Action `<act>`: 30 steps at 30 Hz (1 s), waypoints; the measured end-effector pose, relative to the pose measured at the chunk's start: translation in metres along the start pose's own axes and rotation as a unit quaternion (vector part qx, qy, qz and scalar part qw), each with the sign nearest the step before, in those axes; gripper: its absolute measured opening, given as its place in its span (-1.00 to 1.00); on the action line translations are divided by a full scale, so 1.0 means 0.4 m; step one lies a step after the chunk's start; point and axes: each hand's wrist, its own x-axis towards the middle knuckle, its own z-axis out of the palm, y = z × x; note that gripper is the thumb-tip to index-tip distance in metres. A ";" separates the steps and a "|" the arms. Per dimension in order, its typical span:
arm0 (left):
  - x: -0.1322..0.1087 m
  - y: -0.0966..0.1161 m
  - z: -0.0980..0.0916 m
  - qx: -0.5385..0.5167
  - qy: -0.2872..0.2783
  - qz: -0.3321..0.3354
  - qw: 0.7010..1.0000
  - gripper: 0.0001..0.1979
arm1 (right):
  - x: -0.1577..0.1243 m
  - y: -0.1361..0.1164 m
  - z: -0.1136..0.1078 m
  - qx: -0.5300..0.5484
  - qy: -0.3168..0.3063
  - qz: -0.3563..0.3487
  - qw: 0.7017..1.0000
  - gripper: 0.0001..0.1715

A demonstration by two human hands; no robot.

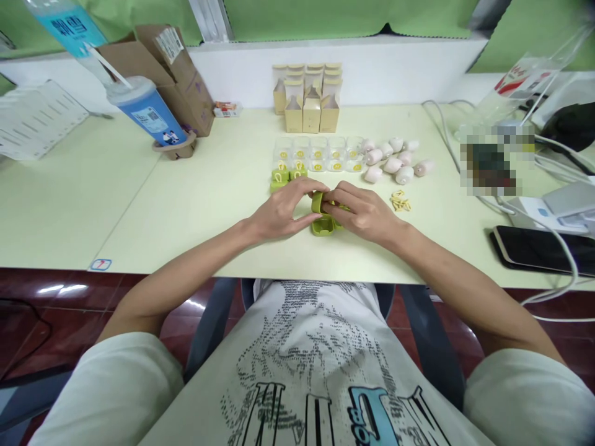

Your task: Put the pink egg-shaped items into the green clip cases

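Note:
Near the table's front edge, my left hand [289,210] grips a small olive-green plastic cup [317,202] between thumb and forefinger. My right hand [365,212] is closed at the same cup, its fingertips at the opening; whether they pinch a smaller part is hidden. Just below sits another green cup [323,227], open side up, with more green plastic partly covered by my right hand. Behind my left hand stand several green pieces [279,178] with yellow loops on top. Loose yellow loops [400,201] lie in a small pile beyond my right hand.
Rows of clear cups [318,155] with yellow labels stand behind, beside several pale pink rounded pieces [393,165]. Open small boxes [312,114] line the wall. At left are a blue drink cup [151,114] and a cardboard box [190,87]; at right, cables and a phone [543,248].

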 end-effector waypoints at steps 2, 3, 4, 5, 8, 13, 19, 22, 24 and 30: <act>0.002 0.002 -0.003 0.003 -0.009 0.000 1.000 -0.40 | 0.003 0.002 -0.009 0.009 -0.019 -0.008 1.000 -0.69; 0.002 0.003 -0.004 0.005 -0.012 0.000 1.000 -0.40 | 0.004 0.002 -0.013 0.014 -0.028 -0.007 0.999 -0.68; 0.002 0.004 -0.004 0.005 -0.014 0.000 1.000 -0.39 | 0.003 0.001 -0.017 0.019 -0.036 -0.005 0.999 -0.67; 0.001 0.005 -0.003 0.004 -0.016 -0.001 1.000 -0.39 | 0.001 0.000 -0.019 0.025 -0.041 -0.002 0.999 -0.67; -0.003 0.009 -0.001 -0.011 -0.023 -0.009 1.000 -0.40 | -0.008 -0.005 -0.013 0.048 -0.027 0.014 0.998 -0.71; 0.003 0.015 0.000 -0.054 0.005 -0.046 0.997 -0.37 | -0.015 -0.007 0.015 0.099 0.016 0.092 0.991 -0.65; 0.014 0.024 -0.008 -0.025 0.042 -0.124 0.991 -0.49 | 0.003 0.013 0.002 0.277 0.154 0.370 0.873 -0.59; 0.011 0.025 -0.006 0.001 0.045 -0.110 0.993 -0.52 | 0.014 0.017 0.005 0.456 0.101 0.422 0.777 -0.33; 0.010 0.025 -0.004 0.025 0.049 -0.086 0.995 -0.55 | 0.019 0.016 0.011 0.543 0.057 0.422 0.724 -0.30; 0.014 0.028 0.001 0.027 0.039 -0.019 0.999 -0.56 | 0.023 0.003 0.012 0.576 0.062 0.422 0.697 -0.37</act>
